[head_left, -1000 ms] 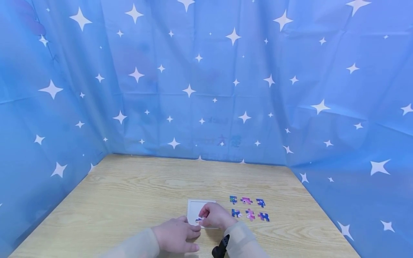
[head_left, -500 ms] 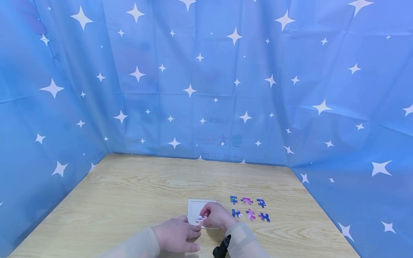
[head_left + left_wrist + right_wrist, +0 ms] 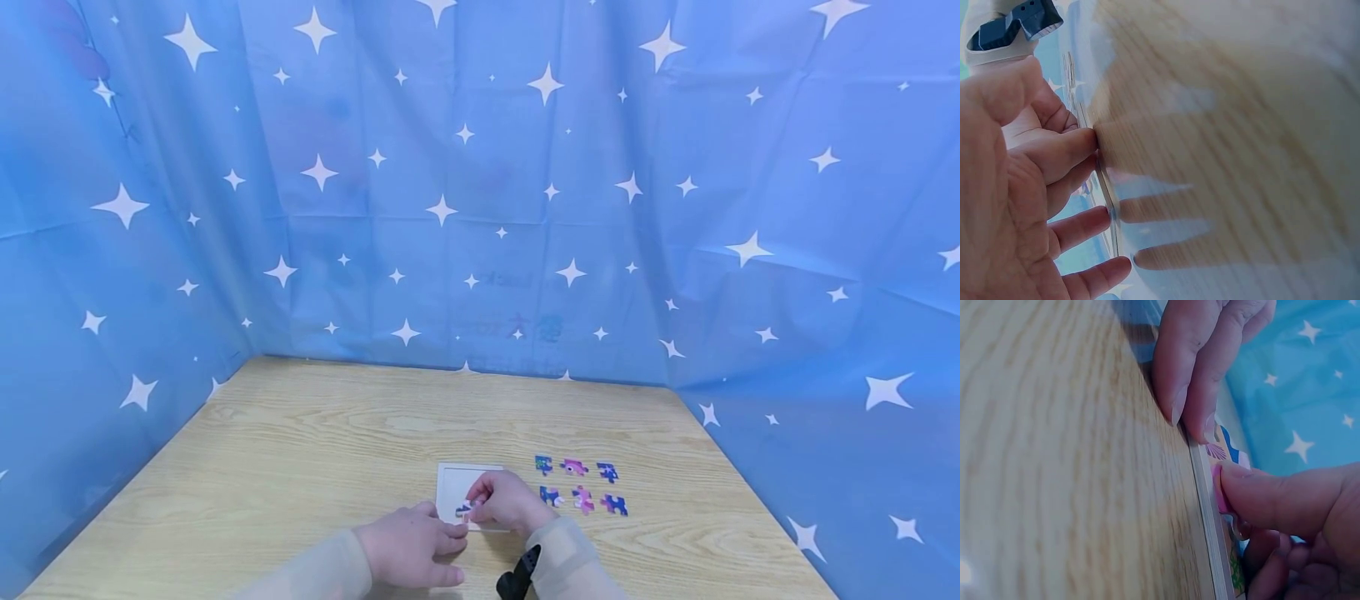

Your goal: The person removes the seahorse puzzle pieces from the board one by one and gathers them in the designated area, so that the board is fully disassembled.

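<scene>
A small white puzzle tray [image 3: 441, 487] lies on the table, with both hands at it. My right hand [image 3: 504, 502] pinches a pink puzzle piece [image 3: 1217, 481] between thumb and fingers, low over the tray's near side. Beside it in the right wrist view is a piece with a shell print [image 3: 1215, 450]; a green-patterned piece [image 3: 1235, 559] shows further along the rim. In the head view a dark blue piece [image 3: 462, 509] shows by the fingertips. My left hand [image 3: 411, 546] rests at the tray's near left corner, its fingers extended, fingertips at the edge.
Right of the tray lie several loose puzzle pieces in two rows, among them a pink one [image 3: 574, 467] and a dark blue one [image 3: 615, 505]. The wooden table [image 3: 337, 433] meets a blue star-printed curtain [image 3: 480, 292] at the back and sides.
The right fingertips shift slightly over the tray; a piece there shows a pale side half a second ago and its blue print now. The left hand stays in place.
</scene>
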A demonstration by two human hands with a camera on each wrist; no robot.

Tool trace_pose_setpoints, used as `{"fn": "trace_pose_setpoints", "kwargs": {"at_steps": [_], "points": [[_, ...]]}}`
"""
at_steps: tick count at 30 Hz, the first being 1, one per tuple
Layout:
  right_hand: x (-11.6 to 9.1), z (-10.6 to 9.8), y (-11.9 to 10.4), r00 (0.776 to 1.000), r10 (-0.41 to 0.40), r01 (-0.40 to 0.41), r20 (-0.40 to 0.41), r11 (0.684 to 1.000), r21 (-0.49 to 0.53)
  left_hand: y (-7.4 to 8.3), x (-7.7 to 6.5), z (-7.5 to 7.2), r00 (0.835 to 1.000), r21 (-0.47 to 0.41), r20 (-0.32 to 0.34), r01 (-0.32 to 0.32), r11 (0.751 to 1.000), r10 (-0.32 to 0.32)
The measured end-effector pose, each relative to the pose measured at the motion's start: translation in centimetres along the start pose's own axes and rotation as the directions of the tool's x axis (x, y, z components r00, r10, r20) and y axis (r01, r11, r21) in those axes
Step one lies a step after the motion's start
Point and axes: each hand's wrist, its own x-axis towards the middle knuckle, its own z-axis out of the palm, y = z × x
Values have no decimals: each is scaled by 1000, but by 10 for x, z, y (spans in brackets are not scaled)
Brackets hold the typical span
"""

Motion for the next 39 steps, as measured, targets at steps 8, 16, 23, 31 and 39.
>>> {"fn": "trace_pose_setpoints", "kwargs": {"at_steps": [8, 16, 23, 31, 39], "points": [[1, 0, 2, 1000, -9, 9, -4, 1000, 26, 0, 0, 0, 1000, 1, 5, 0, 1000, 0], [0, -3, 2, 1000, 0, -3, 28, 992, 123, 1, 0, -1, 1000, -4, 5, -1, 1000, 1], [0, -6, 1, 998, 8, -15, 55, 990, 138, 1, -1, -2, 1000, 2, 3, 3, 1000, -3], [3, -7, 2, 997, 33, -44, 69, 985, 167, 1, -3, -2, 1000, -28, 13, 16, 999, -15], [3, -14, 5, 995, -10, -11, 98, 976, 219, 0, -2, -1, 1000, -20, 7, 12, 1000, -12]]}}
